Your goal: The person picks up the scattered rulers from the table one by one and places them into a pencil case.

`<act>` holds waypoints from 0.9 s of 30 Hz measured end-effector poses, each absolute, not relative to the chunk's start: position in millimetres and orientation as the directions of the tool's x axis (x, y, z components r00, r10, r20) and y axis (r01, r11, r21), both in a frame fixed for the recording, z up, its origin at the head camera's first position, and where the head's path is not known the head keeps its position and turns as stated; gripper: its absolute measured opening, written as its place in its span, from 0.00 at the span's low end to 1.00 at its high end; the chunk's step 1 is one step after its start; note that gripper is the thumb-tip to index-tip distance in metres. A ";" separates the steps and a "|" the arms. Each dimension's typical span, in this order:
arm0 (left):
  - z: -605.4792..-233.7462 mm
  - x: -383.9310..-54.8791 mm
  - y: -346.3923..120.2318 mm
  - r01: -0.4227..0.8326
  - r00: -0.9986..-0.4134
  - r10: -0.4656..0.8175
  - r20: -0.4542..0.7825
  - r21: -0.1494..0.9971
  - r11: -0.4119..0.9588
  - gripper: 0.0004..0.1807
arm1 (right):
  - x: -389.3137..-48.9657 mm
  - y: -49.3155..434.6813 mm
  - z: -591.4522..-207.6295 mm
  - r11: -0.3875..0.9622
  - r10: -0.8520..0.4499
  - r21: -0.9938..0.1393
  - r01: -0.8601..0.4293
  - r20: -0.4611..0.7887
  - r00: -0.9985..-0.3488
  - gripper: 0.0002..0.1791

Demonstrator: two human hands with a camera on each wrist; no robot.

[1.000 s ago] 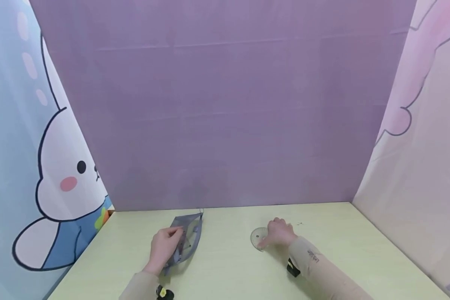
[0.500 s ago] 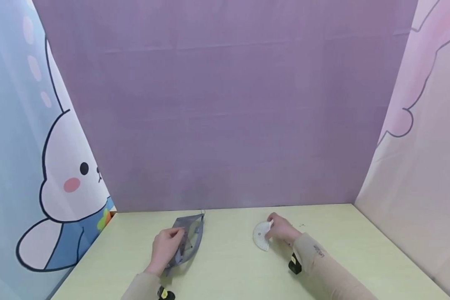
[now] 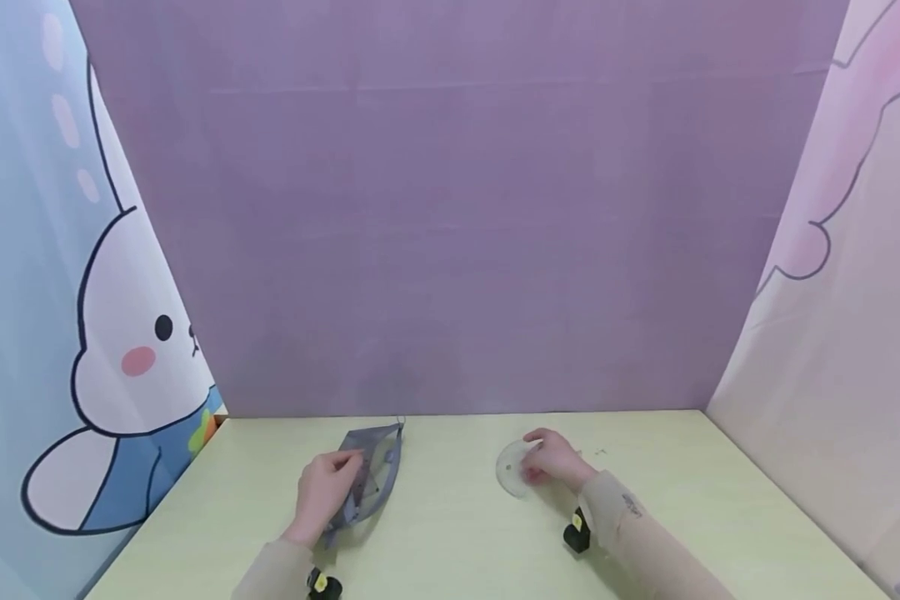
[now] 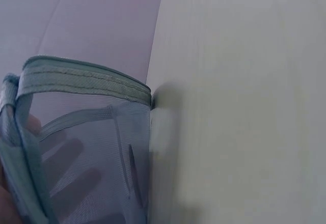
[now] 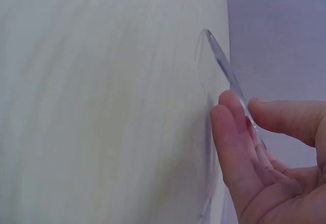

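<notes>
In the head view, my left hand (image 3: 321, 492) grips the near side of a grey mesh zip pouch (image 3: 394, 467) that stands on the table's left half. The left wrist view shows the pouch's stitched zip edge (image 4: 86, 79) spread apart, its mouth open, with fingers seen through the mesh. A thin dark strip (image 4: 135, 175) shows through the pouch's mesh. To the right, my right hand (image 3: 555, 460) pinches a clear plastic protractor (image 3: 509, 467) by its right side. Seen almost edge-on in the right wrist view, the protractor (image 5: 224, 63) slants between thumb and fingers, close over the table.
A pale wooden table (image 3: 450, 533) runs back to a purple cloth wall (image 3: 465, 250). Printed curtains flank it, with a cartoon rabbit (image 3: 127, 367) on the left. Small dark marks (image 3: 600, 452) lie on the table beyond the right hand.
My right hand has taken the protractor up from lying on the table into a pinch, tilting it. Its white glare of half a second ago has gone. The left hand keeps its hold.
</notes>
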State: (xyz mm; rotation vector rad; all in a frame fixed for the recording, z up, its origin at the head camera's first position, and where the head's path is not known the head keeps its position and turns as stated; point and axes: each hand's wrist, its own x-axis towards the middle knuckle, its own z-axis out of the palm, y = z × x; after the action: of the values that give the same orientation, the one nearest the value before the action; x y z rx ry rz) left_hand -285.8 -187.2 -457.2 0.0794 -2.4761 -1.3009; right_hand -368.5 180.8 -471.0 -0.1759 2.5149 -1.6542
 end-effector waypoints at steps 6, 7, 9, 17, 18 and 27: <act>-454.3 -284.3 -191.8 0.102 -0.941 -0.204 0.269 0.803 0.588 0.15 | -372.5 177.9 -473.9 0.279 -0.225 -0.960 0.008 -0.074 -0.972 0.28; -454.4 -284.3 -192.5 0.101 -0.942 -0.203 0.268 0.802 0.588 0.15 | -373.0 177.8 -474.1 0.265 -0.229 -0.964 0.019 -0.082 -0.970 0.28; -454.3 -284.1 -193.5 0.101 -0.942 -0.201 0.268 0.800 0.591 0.15 | -373.7 177.9 -473.8 0.248 -0.229 -0.968 0.040 -0.099 -0.968 0.29; -453.2 -286.7 -192.7 0.086 -0.946 -0.206 0.252 0.804 0.589 0.16 | -375.1 178.9 -472.2 0.201 -0.233 -0.975 0.100 -0.146 -0.961 0.29; -452.9 -286.3 -192.3 0.084 -0.947 -0.206 0.248 0.807 0.585 0.16 | -375.0 178.9 -472.2 0.196 -0.240 -0.975 0.102 -0.149 -0.959 0.29; -455.2 -285.4 -186.9 0.080 -0.947 -0.212 0.241 0.818 0.570 0.16 | -377.7 179.4 -474.6 0.146 -0.309 -0.982 0.118 -0.158 -0.938 0.28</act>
State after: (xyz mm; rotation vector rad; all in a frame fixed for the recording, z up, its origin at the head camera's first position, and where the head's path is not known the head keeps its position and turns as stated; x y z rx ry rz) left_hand -285.4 -186.9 -455.2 0.1080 -2.4932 -1.3219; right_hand -377.7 179.4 -474.6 -0.1845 2.1063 -1.8543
